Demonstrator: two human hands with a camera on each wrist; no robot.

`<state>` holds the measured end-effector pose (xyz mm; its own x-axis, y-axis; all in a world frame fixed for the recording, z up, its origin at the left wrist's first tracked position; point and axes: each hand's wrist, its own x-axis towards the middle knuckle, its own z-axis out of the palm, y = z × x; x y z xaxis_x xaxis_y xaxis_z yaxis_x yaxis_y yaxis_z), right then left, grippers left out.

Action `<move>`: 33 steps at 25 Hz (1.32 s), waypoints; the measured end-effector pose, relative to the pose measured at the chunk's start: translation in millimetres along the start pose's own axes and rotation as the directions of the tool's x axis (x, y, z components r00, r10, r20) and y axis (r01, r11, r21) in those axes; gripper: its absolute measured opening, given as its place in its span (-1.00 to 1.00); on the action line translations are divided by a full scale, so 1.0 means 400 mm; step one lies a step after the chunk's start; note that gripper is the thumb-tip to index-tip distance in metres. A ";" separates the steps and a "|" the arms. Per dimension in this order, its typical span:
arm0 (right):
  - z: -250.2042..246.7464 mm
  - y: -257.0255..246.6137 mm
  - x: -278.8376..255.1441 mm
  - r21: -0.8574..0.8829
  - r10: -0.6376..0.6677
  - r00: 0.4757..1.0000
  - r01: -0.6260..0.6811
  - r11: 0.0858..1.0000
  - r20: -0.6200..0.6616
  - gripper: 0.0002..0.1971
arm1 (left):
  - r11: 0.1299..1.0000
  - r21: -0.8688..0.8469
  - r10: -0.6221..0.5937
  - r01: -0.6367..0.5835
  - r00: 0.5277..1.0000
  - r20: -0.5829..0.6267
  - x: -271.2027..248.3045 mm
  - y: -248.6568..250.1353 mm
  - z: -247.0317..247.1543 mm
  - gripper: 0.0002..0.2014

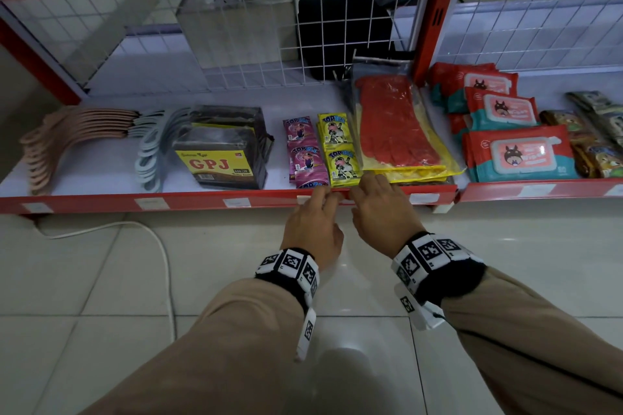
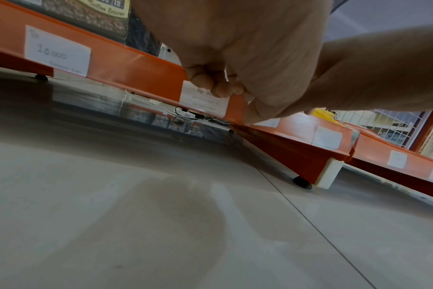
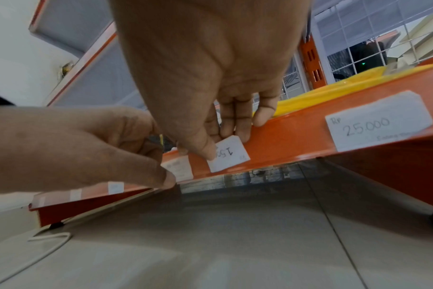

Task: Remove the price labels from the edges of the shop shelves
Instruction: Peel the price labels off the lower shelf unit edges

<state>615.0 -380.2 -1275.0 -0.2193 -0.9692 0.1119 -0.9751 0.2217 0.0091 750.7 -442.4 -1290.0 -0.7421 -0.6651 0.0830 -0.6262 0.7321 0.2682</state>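
Two bare hands at the front edge of a red metal shop shelf

The left hand [image 1: 313,222] and right hand [image 1: 381,212] meet at the red shelf edge [image 1: 188,200], fingertips on it just below the pink and yellow drink sachets [image 1: 320,148]. Small white paper price labels [image 1: 237,202] sit spaced along that edge. Red rubber gloves in clear plastic [image 1: 397,125] lie behind the right hand.

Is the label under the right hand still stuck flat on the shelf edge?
No: the small label sits tilted and upside down, pinched by the right hand, off the shelf edge.
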 end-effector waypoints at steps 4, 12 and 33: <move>-0.037 0.029 0.013 0.213 0.039 0.987 -0.005 0.977 -0.156 -0.87 | 0.998 -0.049 -0.026 0.027 1.000 0.009 0.012 -0.005 -0.003 -0.60; -0.029 0.022 0.010 0.958 0.339 0.904 -0.286 0.029 0.260 -0.81 | 0.924 -0.382 -0.037 -0.017 0.990 -0.134 0.012 -0.004 -0.007 -0.61; -0.033 0.072 -0.009 0.549 0.049 0.997 -0.005 0.836 -0.066 -0.87 | 0.987 -0.146 -0.079 0.063 0.992 -0.101 0.030 -0.015 0.016 -0.76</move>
<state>588.1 -369.0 -1262.0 -0.2641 -0.9481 0.1771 -0.8325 0.1314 -0.5383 743.9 -453.9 -1296.6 -0.6625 -0.7322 0.1584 -0.6303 0.6591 0.4102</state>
